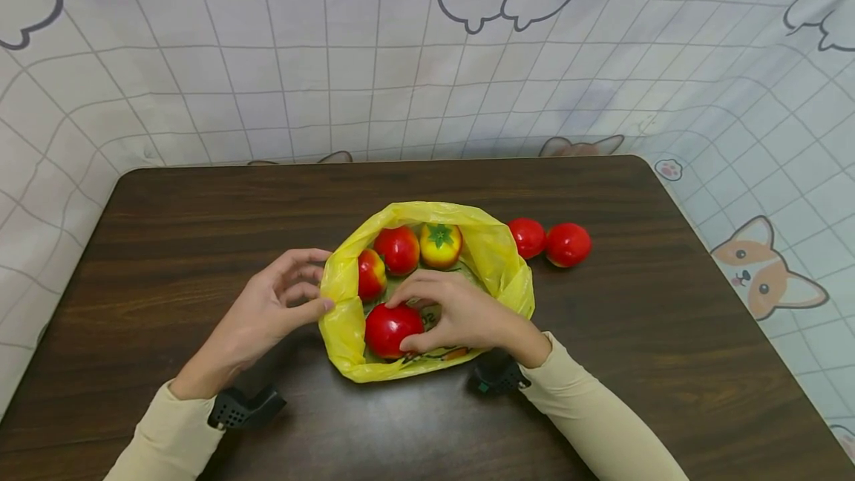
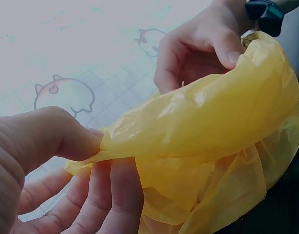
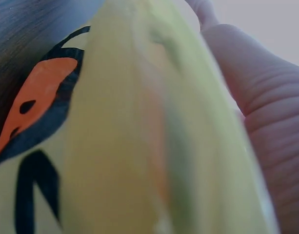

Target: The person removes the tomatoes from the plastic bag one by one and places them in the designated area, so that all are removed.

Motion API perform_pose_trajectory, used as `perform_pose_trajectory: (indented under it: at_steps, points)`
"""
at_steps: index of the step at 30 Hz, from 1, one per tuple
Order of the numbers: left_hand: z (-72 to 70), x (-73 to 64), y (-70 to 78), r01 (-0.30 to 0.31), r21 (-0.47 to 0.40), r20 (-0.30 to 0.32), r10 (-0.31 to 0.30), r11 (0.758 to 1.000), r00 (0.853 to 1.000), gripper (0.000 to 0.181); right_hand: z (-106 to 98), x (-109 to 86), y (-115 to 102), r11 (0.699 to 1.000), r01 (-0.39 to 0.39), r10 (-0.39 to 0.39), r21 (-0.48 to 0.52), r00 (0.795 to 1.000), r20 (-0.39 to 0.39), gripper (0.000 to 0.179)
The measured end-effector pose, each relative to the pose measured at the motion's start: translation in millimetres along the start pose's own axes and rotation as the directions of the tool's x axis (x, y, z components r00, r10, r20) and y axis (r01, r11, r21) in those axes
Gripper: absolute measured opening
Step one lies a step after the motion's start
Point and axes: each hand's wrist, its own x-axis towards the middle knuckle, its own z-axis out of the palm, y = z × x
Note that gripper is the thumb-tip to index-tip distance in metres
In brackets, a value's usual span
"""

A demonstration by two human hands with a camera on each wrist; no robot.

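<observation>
A yellow plastic bag (image 1: pixel 347 340) stands with its mouth spread wide on the table. My left hand (image 1: pixel 283 299) pinches the bag's left rim between thumb and fingers, plainly seen in the left wrist view. Inside the bag, my right hand (image 1: pixel 457 310) holds a shiny red tomato (image 1: pixel 392 330) near the front, its thumb and fingers round the right side. Farther back in the bag lie a red-and-yellow tomato (image 1: pixel 371 274), a red tomato (image 1: pixel 398 249) and a yellowish one with a green leafy top (image 1: pixel 441 243). In the right wrist view the bag's printed side (image 3: pixel 115 146) hides the fingers.
Two more red tomatoes, a nearer one (image 1: pixel 568 245) and one beside the bag (image 1: pixel 527 237), lie on the dark wooden table (image 1: pixel 200 228) right of the bag. A white gridded cloth (image 1: pixel 374 58) with cartoon drawings hangs behind the table's far edge.
</observation>
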Motion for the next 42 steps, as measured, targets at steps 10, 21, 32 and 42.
perform_pose_trajectory:
  at_steps: [10, 21, 32, 42]
  points:
    - [0.8, 2.2, -2.5, -0.001, 0.010, -0.004, 0.001, 1.000, 1.000, 0.062, -4, -1.6, 1, 0.999, 0.008, -0.007, 0.037, 1.000, -0.029, 0.043]
    - [0.7, 1.7, -1.9, -0.025, -0.018, 0.002, 0.025, 1.000, 1.000, 0.061, -9, -3.9, 2, 0.999, 0.019, -0.015, 0.047, 0.997, -0.075, 0.042]
    - [0.9, 1.8, -1.6, -0.027, -0.020, 0.004, 0.027, 0.999, 1.000, 0.061, -21, -8.3, -1, 0.997, -0.012, 0.020, 0.081, 0.995, -0.098, 0.042]
    - [0.2, 2.8, -2.2, -0.006, -0.009, 0.003, 0.006, 1.000, 1.000, 0.061, -29, -11.4, -1, 0.997, 0.017, -0.005, 0.077, 0.989, -0.150, 0.043]
